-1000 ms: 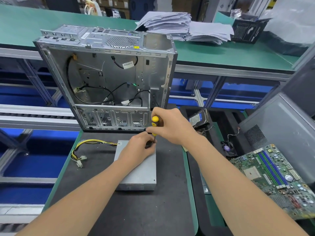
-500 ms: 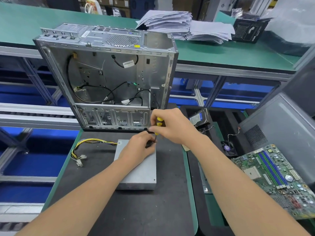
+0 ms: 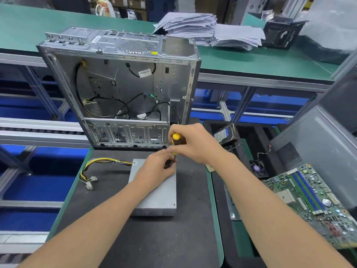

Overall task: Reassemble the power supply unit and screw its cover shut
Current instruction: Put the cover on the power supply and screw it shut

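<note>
Gripping the screwdriver by its yellow-and-black handle with the right hand, fingers wrapped round it, shaft upright, tip down at the far right corner of the power supply unit. Resting the left hand on the unit's grey cover, fingers curled in tight about the tip. Impossible to tell whether pinching the shaft, pinching a screw, or merely guiding. No view of the screw itself under those fingers.

Lying flat and cover up near the middle of the dark surface, trailing a yellow and black cable bundle out to the left from the far left corner.

Easy to slip off the screw head if tilted or leaned on unevenly: a jab into the left fingertips, so close to the tip, or a scratch across the cover. Easy too to start the thread askew and leave the cover proud at that corner. Could skid the whole unit sideways under a crooked push, pinned as it is only by the left hand. Could also flick a loose screw into the open computer case standing just beyond, or off to the right among the hard drive, fan and motherboard, hard to find again there.
</note>
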`<state>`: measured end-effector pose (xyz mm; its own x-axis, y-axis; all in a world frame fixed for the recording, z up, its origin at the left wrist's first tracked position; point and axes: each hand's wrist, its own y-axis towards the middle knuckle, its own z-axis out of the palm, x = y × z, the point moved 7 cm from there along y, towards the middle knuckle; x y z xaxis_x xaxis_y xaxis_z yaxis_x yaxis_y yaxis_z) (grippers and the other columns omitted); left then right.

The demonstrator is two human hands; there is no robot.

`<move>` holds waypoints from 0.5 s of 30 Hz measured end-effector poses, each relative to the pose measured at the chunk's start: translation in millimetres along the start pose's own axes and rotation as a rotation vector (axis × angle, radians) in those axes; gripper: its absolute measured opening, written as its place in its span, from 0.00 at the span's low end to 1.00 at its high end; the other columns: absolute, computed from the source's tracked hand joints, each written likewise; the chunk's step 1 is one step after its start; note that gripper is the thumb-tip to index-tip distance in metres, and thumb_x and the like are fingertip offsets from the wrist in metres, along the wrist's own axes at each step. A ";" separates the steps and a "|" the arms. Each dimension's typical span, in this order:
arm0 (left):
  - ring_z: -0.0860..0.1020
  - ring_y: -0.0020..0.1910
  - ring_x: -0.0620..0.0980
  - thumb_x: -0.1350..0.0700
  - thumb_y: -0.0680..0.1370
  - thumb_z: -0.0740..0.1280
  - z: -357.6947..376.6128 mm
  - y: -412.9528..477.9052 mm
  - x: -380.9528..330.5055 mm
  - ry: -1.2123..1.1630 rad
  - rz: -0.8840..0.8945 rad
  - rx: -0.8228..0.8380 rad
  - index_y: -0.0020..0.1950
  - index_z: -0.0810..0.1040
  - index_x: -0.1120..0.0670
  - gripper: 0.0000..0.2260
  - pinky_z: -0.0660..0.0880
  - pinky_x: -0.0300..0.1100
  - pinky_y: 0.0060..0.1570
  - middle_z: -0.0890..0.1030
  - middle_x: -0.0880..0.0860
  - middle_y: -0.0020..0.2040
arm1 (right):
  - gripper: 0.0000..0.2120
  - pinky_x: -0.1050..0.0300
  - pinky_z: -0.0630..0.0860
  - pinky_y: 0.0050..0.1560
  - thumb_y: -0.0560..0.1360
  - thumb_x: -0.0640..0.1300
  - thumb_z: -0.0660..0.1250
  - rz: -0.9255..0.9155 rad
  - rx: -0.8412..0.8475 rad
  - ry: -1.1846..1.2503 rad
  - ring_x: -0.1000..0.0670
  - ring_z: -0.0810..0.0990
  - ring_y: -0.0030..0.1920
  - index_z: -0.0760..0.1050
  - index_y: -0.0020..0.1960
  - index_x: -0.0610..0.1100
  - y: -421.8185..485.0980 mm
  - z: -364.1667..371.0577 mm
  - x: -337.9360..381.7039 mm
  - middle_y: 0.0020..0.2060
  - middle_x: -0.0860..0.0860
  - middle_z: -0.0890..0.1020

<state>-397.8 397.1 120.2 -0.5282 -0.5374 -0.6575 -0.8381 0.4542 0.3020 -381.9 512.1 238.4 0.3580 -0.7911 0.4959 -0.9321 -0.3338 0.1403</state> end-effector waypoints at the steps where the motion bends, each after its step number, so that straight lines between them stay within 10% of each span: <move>1: 0.79 0.41 0.46 0.61 0.74 0.73 0.8 -0.1 0.6 0.000 -0.005 0.005 0.47 0.84 0.53 0.04 0.77 0.42 0.46 0.81 0.47 0.45 | 0.12 0.53 0.74 0.41 0.76 0.51 0.76 0.052 -0.074 -0.062 0.48 0.76 0.40 0.75 0.46 0.46 1.4 -0.8 -2.1 0.35 0.55 0.78; 6: 0.79 0.42 0.45 0.61 0.74 0.73 1.1 0.4 2.5 0.009 -0.015 0.007 0.48 0.85 0.54 0.04 0.76 0.40 0.47 0.80 0.47 0.44 | 0.19 0.51 0.74 0.40 0.79 0.61 0.69 0.324 -0.204 -0.300 0.40 0.77 0.41 0.68 0.43 0.47 2.8 5.7 -8.2 0.36 0.48 0.78; 12: 0.77 0.39 0.38 0.60 0.74 0.72 -0.7 1.0 2.8 -0.003 -0.053 0.018 0.46 0.83 0.52 0.03 0.68 0.26 0.42 0.77 0.40 0.40 | 0.06 0.46 0.78 0.49 0.76 0.42 0.72 -0.109 0.133 -0.030 0.49 0.79 0.46 0.79 0.50 0.51 0.3 6.9 14.6 0.45 0.55 0.81; 15: 0.77 0.39 0.41 0.60 0.74 0.73 0.0 1.4 1.8 -0.011 -0.036 0.011 0.46 0.84 0.52 0.04 0.71 0.30 0.43 0.78 0.42 0.41 | 0.10 0.47 0.80 0.47 0.75 0.38 0.73 0.003 0.083 0.067 0.51 0.81 0.43 0.78 0.48 0.52 -2.4 1.1 4.7 0.42 0.55 0.83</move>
<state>-399.9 396.7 119.4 -0.4957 -0.5458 -0.6755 -0.8551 0.4426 0.2700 -377.9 508.7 239.5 0.3482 -0.7570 0.5529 -0.9244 -0.3751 0.0685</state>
